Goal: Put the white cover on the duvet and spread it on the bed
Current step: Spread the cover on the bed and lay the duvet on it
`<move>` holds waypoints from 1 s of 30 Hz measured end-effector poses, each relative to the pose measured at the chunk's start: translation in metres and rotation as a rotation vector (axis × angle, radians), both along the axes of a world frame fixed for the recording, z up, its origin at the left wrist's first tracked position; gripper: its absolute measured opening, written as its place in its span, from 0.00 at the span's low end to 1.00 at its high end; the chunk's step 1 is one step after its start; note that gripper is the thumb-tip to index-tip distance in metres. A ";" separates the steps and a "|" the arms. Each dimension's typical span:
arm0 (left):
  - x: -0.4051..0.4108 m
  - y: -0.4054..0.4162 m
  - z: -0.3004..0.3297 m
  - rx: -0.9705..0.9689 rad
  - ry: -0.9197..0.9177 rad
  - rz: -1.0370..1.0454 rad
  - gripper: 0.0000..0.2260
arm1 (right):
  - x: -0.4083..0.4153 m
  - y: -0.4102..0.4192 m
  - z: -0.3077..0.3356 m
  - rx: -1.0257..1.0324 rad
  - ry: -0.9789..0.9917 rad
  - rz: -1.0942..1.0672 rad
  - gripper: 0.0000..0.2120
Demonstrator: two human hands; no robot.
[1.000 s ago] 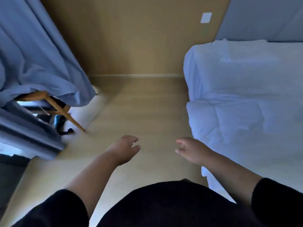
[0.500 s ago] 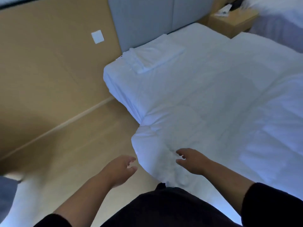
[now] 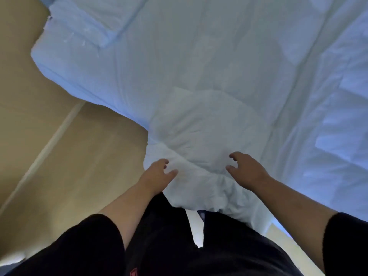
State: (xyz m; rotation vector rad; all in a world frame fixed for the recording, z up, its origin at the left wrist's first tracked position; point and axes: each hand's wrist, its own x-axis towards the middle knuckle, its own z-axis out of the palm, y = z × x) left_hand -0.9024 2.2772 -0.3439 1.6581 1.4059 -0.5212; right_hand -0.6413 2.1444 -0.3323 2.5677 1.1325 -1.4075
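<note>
Head view: looks down on a white duvet (image 3: 199, 124) lying on a bed (image 3: 59, 62), with both hands at its near corner.
Left hand (image 3: 157, 176): fingers loosely curled and spread; fingertips touch the left edge of the duvet corner. No fold is pinched or enclosed.
Right hand (image 3: 247, 170): fingers loosely curled and apart, palm down, over the right part of the same corner. Whether the fingertips contact the fabric cannot be told.
Hands relative to each other: apart, with a rumpled bulge of the duvet corner between them.
Duvet position: spread across the bed; its near corner bunches up and hangs off the bed edge against the person's dark clothing (image 3: 171, 246).
Duvet surface: creased, with long folds running away from the hands toward the far side.
Folded white cloth (image 3: 87, 20): lies on the bed well beyond the duvet corner, toward the far left end. Whether it is the cover cannot be told.
Bed edge: runs diagonally from the far left down to the duvet corner.
Open room: wooden floor (image 3: 83, 156) lies left of the duvet corner, beside the bed edge.
Wall (image 3: 18, 76): tan panel bounds the floor on the left, well apart from the duvet corner.
Obstruction: the person's body stands directly against the hanging corner.
</note>
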 end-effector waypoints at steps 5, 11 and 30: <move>-0.001 0.069 -0.107 0.036 0.044 0.353 0.53 | 0.005 -0.057 -0.072 -0.068 -0.343 -0.497 0.38; 0.004 0.107 -0.156 0.184 -0.070 0.124 0.28 | 0.021 -0.087 -0.101 -0.177 -0.558 -0.826 0.40; -0.117 0.242 0.044 0.174 0.065 -0.390 0.12 | -0.074 0.029 0.029 -0.215 -0.392 -0.801 0.25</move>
